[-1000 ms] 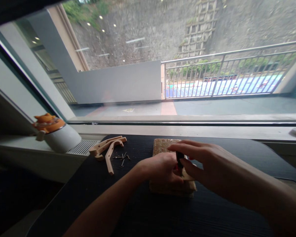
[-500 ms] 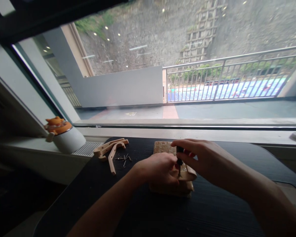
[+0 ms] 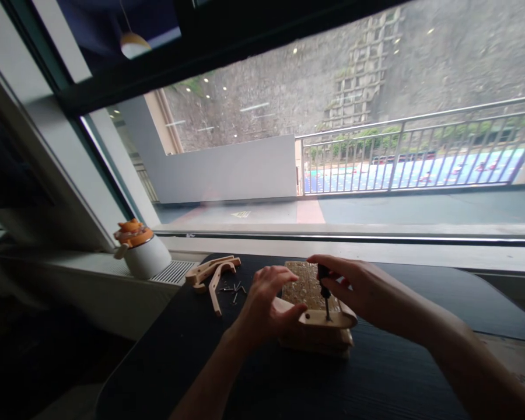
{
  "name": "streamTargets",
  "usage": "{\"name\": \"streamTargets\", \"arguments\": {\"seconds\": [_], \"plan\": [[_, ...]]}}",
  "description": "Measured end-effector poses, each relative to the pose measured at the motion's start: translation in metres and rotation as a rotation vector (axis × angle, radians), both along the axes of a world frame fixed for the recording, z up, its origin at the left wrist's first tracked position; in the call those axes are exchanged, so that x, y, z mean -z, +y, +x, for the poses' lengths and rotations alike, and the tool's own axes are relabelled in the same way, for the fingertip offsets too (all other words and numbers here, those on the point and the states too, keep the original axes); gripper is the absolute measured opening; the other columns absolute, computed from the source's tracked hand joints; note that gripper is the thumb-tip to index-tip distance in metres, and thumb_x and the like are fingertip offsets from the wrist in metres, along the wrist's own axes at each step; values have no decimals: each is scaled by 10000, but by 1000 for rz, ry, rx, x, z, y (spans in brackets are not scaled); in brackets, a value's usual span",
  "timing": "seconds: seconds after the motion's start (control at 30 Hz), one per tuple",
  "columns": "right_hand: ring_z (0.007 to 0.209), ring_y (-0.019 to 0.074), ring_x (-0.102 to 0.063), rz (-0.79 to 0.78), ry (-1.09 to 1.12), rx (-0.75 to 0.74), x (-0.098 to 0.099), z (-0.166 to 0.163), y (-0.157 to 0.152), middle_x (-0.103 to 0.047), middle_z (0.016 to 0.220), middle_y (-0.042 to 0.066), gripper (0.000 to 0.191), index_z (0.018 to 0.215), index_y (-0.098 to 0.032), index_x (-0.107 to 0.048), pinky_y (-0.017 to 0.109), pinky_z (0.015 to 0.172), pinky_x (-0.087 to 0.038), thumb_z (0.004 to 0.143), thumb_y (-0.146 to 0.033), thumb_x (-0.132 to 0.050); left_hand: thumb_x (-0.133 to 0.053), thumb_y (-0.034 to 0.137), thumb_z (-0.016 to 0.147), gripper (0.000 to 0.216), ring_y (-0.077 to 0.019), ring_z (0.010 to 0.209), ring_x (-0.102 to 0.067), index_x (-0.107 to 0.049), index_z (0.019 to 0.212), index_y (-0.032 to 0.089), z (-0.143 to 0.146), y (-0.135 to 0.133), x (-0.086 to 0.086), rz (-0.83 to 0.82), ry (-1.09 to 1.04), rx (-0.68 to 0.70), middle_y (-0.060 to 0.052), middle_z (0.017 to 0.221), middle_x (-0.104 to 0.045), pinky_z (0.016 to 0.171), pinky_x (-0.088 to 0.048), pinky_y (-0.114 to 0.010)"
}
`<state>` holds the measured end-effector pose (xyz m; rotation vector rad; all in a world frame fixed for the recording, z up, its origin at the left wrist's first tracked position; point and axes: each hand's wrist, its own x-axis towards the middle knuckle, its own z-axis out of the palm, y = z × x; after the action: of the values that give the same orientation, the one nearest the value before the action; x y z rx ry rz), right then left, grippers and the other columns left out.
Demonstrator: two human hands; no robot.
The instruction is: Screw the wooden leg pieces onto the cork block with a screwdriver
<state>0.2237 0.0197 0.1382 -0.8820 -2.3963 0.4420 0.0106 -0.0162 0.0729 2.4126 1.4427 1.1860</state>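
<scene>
My right hand (image 3: 350, 286) grips the black handle of a screwdriver (image 3: 324, 283). The tool stands nearly upright, its tip at a hole in a pale wooden piece (image 3: 317, 318) with rounded ends. Another dark hole shows to the left of the tip. That piece rests along the near side of a brown, textured block (image 3: 305, 280), whose surface looks woven or wrapped. At the left end of the piece is my left hand (image 3: 269, 300), fingers spread and curved, thumb reaching over the wood; whether the thumb touches it I cannot tell.
Curved wooden parts (image 3: 216, 286) lie on the black table (image 3: 170, 356) at the left, beside several small screws (image 3: 234, 290). A white pot with an orange animal-shaped lid (image 3: 146, 256) stands on the sill by the window. A flat, lettered object (image 3: 507, 356) lies at the right edge.
My left hand has drawn back leftward from the screwdriver and its fingers have spread, uncovering the wooden piece. My right hand still holds the screwdriver at the hole. The camera view has shifted.
</scene>
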Motion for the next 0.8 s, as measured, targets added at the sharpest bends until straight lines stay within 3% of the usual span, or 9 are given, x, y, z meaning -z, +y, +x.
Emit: {"name": "streamTargets", "arguments": {"seconds": [0.17, 0.27, 0.37, 0.53, 0.67, 0.8], "plan": [[640, 158, -619, -40, -14, 50, 1, 3, 2, -680, 772, 19, 285, 1146, -222, -550, 256, 566, -467, 882, -219, -442, -674, 368, 765, 197, -188, 1040, -509, -644, 913, 241, 9, -6, -1, -45, 275, 20, 6, 952, -638, 1114, -129, -445], [657, 157, -621, -48, -7, 48, 1, 4, 2, -682, 790, 24, 266, 1117, -223, -567, 260, 587, -472, 881, -220, -445, -588, 293, 836, 71, -175, 1083, -496, -639, 852, 246, 13, -11, -4, -30, 328, -23, 21, 939, -638, 1133, -55, -453], [723, 166, -647, -46, 24, 39, 1, 3, 0, -701, 869, 45, 291, 1137, -221, -577, 268, 637, -486, 876, -204, -450, -528, 250, 869, 112, -184, 1144, -478, -623, 928, 248, 22, -17, 0, -16, 351, -33, 4, 1000, -638, 1147, -17, -472], [724, 164, -669, -51, 16, 59, 0, 0, 1, -720, 899, 43, 302, 1125, -233, -606, 251, 630, -493, 852, -200, -482, -544, 256, 857, 329, -203, 1146, -490, -520, 1184, 228, 42, -26, 20, -38, 398, 38, -29, 1175, -594, 1159, -68, -501], [778, 166, -678, -42, 31, 68, 2, 1, 4, -725, 940, 38, 306, 1127, -241, -617, 232, 639, -493, 846, -204, -501, -520, 247, 872, 328, -198, 1118, -501, -503, 1199, 237, 47, -27, 27, -57, 396, 22, -11, 1203, -574, 1148, -144, -516], [743, 144, -673, -57, 46, 44, 3, 3, 6, -725, 891, 13, 287, 1095, -252, -629, 217, 634, -484, 838, -196, -514, -501, 172, 865, 342, -181, 1126, -494, -504, 1201, 232, 44, -25, 26, -53, 398, 32, -3, 1215, -566, 1134, -243, -425]]}}
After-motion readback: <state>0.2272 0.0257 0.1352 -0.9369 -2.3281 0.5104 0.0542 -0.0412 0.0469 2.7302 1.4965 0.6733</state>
